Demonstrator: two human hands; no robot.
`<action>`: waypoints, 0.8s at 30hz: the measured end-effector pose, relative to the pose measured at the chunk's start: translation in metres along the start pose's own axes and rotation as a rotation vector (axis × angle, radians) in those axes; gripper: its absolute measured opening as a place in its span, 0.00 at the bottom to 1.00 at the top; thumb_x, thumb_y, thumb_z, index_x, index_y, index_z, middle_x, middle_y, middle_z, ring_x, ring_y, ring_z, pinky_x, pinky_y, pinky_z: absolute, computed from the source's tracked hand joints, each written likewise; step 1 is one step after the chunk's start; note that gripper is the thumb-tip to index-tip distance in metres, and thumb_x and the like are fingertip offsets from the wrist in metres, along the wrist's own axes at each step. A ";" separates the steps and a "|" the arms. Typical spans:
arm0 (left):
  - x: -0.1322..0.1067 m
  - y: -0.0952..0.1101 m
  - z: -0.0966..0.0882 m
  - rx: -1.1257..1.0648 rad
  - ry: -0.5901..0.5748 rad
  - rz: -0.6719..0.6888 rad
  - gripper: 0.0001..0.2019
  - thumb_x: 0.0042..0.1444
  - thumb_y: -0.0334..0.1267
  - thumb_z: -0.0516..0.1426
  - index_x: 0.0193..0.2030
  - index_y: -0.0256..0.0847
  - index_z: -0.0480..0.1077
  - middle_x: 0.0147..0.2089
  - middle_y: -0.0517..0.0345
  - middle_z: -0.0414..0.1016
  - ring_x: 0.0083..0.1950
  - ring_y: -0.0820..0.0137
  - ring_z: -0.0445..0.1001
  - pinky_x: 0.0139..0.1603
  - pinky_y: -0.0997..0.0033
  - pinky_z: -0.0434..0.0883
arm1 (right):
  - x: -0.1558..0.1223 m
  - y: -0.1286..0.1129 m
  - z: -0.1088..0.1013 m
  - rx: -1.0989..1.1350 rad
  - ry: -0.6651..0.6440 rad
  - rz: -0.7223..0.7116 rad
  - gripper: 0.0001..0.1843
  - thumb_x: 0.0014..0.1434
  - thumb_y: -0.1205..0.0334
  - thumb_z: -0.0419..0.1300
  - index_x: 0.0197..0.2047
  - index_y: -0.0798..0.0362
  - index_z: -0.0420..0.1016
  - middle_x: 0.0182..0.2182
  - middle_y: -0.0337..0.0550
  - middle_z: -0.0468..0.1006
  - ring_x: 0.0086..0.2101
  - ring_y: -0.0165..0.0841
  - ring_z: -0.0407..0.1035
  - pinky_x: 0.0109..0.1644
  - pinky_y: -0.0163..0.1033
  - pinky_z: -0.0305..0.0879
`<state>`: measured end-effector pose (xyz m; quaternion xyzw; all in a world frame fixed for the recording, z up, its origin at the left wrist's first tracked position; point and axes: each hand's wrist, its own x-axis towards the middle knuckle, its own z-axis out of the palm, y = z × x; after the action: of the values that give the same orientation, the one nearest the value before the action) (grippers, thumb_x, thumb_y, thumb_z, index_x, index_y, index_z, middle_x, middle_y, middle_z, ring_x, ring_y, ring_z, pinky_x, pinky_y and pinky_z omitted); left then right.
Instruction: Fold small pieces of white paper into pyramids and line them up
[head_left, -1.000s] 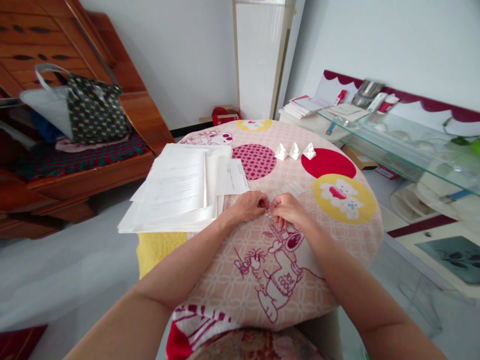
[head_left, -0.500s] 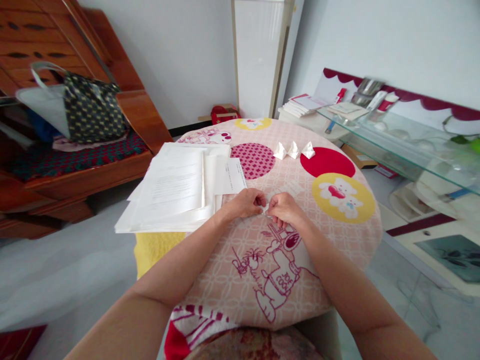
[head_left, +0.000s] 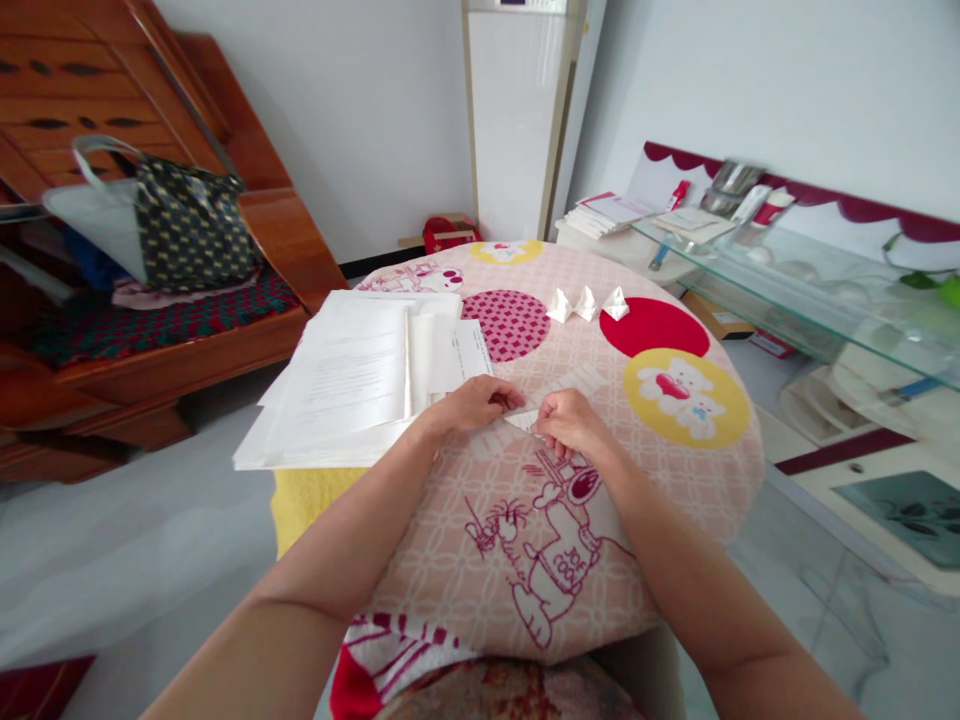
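Both my hands rest on a round table under a pink cartoon-print cloth (head_left: pixel 540 540). My left hand (head_left: pixel 474 404) and my right hand (head_left: pixel 570 424) are closed in pinches on a small piece of white paper (head_left: pixel 523 419) that shows between them and lies low on the cloth. A thick stack of white sheets (head_left: pixel 352 375) lies just left of my left hand. Three small folded white paper shapes (head_left: pixel 587 303) stand in a row at the far side of the table.
A wooden bench (head_left: pixel 157 340) with a patterned handbag (head_left: pixel 169 225) stands at the left. A glass shelf unit (head_left: pixel 817 290) with cups and papers runs along the right. A tall white cabinet (head_left: pixel 517 110) stands behind the table, with a red object on the floor beside it.
My left hand has slid a little to the left and away from my right hand, so more of the white paper shows between them. My right hand has stayed about where it was.
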<state>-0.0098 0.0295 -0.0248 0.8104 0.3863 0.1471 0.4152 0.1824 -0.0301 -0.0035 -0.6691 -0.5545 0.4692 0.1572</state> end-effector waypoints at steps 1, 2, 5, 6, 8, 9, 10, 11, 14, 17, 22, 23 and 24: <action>-0.001 0.002 0.001 0.024 0.016 0.005 0.16 0.50 0.29 0.54 0.44 0.37 0.78 0.39 0.56 0.81 0.39 0.71 0.76 0.44 0.72 0.69 | 0.000 0.002 0.001 0.013 0.008 -0.010 0.12 0.56 0.74 0.62 0.25 0.52 0.66 0.12 0.32 0.70 0.11 0.27 0.65 0.14 0.29 0.57; -0.002 0.005 0.004 0.054 0.042 -0.002 0.14 0.52 0.32 0.55 0.43 0.38 0.78 0.38 0.57 0.81 0.38 0.71 0.75 0.43 0.72 0.68 | 0.001 0.003 0.001 0.025 0.018 -0.021 0.12 0.56 0.74 0.62 0.25 0.52 0.66 0.12 0.32 0.70 0.11 0.27 0.65 0.14 0.29 0.57; -0.002 0.015 0.016 0.154 0.138 -0.053 0.13 0.48 0.36 0.62 0.42 0.37 0.77 0.35 0.57 0.78 0.35 0.70 0.73 0.37 0.72 0.67 | 0.002 0.008 0.003 0.069 0.018 -0.052 0.11 0.55 0.72 0.63 0.25 0.51 0.67 0.11 0.33 0.70 0.11 0.28 0.65 0.13 0.30 0.56; -0.002 0.017 0.020 0.183 0.163 -0.059 0.13 0.47 0.35 0.63 0.42 0.37 0.77 0.34 0.57 0.77 0.34 0.70 0.72 0.36 0.72 0.65 | 0.002 0.010 0.003 0.085 0.016 -0.064 0.11 0.54 0.71 0.63 0.25 0.51 0.67 0.11 0.33 0.70 0.11 0.28 0.64 0.13 0.30 0.55; -0.002 0.021 0.025 0.202 0.163 -0.088 0.14 0.46 0.33 0.63 0.42 0.38 0.76 0.32 0.60 0.76 0.32 0.70 0.70 0.33 0.72 0.63 | 0.003 0.014 0.000 0.101 0.029 -0.103 0.10 0.52 0.71 0.64 0.25 0.51 0.68 0.12 0.33 0.70 0.11 0.28 0.64 0.14 0.30 0.53; -0.002 0.023 0.026 0.196 0.153 -0.100 0.13 0.47 0.33 0.63 0.42 0.38 0.76 0.30 0.61 0.75 0.31 0.71 0.70 0.32 0.72 0.61 | 0.003 0.016 -0.002 0.101 0.049 -0.131 0.09 0.51 0.71 0.64 0.25 0.52 0.69 0.12 0.33 0.69 0.12 0.27 0.63 0.14 0.30 0.52; -0.002 0.024 0.026 0.187 0.141 -0.109 0.11 0.47 0.33 0.63 0.40 0.39 0.76 0.29 0.62 0.74 0.30 0.71 0.69 0.31 0.72 0.60 | 0.003 0.018 -0.005 0.097 0.077 -0.163 0.09 0.50 0.70 0.65 0.24 0.52 0.69 0.12 0.33 0.69 0.12 0.27 0.63 0.14 0.30 0.52; -0.003 0.025 0.026 0.179 0.135 -0.114 0.09 0.48 0.33 0.62 0.38 0.39 0.76 0.28 0.63 0.73 0.29 0.71 0.68 0.31 0.72 0.59 | 0.004 0.020 -0.009 0.095 0.110 -0.201 0.08 0.48 0.69 0.67 0.25 0.52 0.70 0.13 0.33 0.69 0.13 0.26 0.62 0.15 0.30 0.52; -0.005 0.027 0.022 0.154 0.158 -0.101 0.03 0.51 0.34 0.60 0.30 0.38 0.74 0.26 0.63 0.70 0.29 0.72 0.66 0.31 0.71 0.57 | 0.005 0.027 -0.021 0.108 0.167 -0.295 0.08 0.50 0.61 0.68 0.28 0.53 0.73 0.16 0.34 0.72 0.16 0.27 0.64 0.18 0.30 0.54; -0.005 0.026 0.018 0.082 0.219 -0.076 0.07 0.53 0.38 0.59 0.28 0.38 0.71 0.24 0.64 0.67 0.28 0.73 0.63 0.31 0.72 0.56 | 0.006 0.030 -0.028 0.091 0.180 -0.400 0.11 0.52 0.54 0.66 0.30 0.55 0.77 0.20 0.36 0.74 0.20 0.27 0.66 0.22 0.30 0.57; -0.004 0.022 0.018 -0.078 0.252 0.014 0.12 0.54 0.43 0.59 0.26 0.38 0.67 0.23 0.66 0.59 0.27 0.75 0.57 0.29 0.73 0.53 | 0.006 0.030 -0.024 0.157 0.064 -0.369 0.15 0.54 0.53 0.62 0.23 0.54 0.73 0.15 0.37 0.72 0.17 0.26 0.64 0.19 0.30 0.54; -0.004 0.021 0.018 -0.101 0.236 0.033 0.13 0.55 0.45 0.58 0.25 0.38 0.66 0.24 0.66 0.58 0.27 0.75 0.56 0.29 0.73 0.53 | 0.006 0.030 -0.022 0.193 0.052 -0.360 0.16 0.54 0.52 0.62 0.22 0.54 0.72 0.15 0.38 0.71 0.16 0.26 0.63 0.18 0.30 0.54; -0.004 0.021 0.019 -0.118 0.218 0.046 0.15 0.56 0.46 0.58 0.25 0.38 0.66 0.24 0.66 0.57 0.27 0.75 0.55 0.29 0.73 0.52 | 0.007 0.029 -0.020 0.232 0.049 -0.360 0.16 0.53 0.52 0.62 0.21 0.54 0.71 0.15 0.38 0.71 0.15 0.26 0.63 0.18 0.30 0.55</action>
<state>0.0085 0.0081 -0.0189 0.7725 0.4010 0.2664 0.4140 0.2158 -0.0277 -0.0175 -0.5478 -0.6033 0.4777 0.3281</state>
